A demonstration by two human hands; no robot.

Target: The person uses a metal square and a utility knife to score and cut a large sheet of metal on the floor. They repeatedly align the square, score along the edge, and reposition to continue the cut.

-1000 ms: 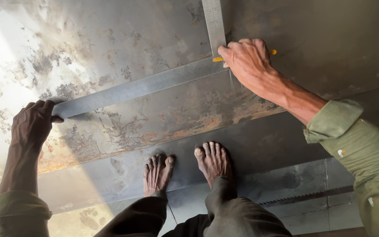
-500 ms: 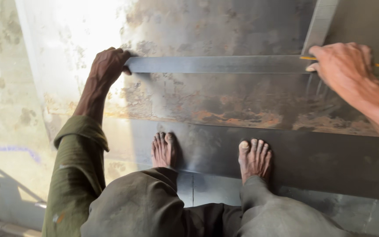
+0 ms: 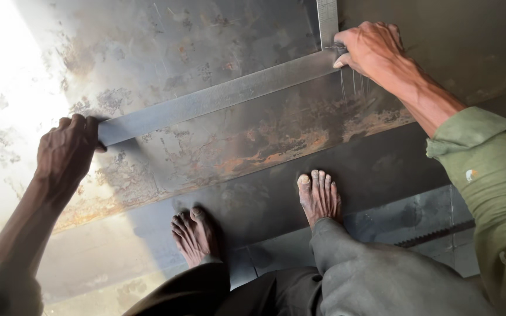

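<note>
A large steel square [image 3: 218, 96] lies flat on a rusty metal sheet [image 3: 247, 146]. Its long arm runs from lower left to upper right; its short arm goes up and out of view at the top. My left hand [image 3: 65, 155] presses down on the left end of the long arm. My right hand [image 3: 373, 50] rests on the corner of the square, fingers curled; whether it holds a marker is hidden. Faint scratched lines show on the sheet just below that hand. I crouch barefoot on the sheet, left foot [image 3: 194, 234], right foot [image 3: 320, 196].
Bright glare washes out the sheet at the left [image 3: 1, 88]. A darker metal sheet [image 3: 423, 216] lies lower at the right, behind my right foot. My knees and grey trousers [image 3: 382, 281] fill the bottom of the view.
The view has swung, so the square now slants up to the right. Both hands stay on its ends. The yellow tip seen by my right hand earlier no longer shows.
</note>
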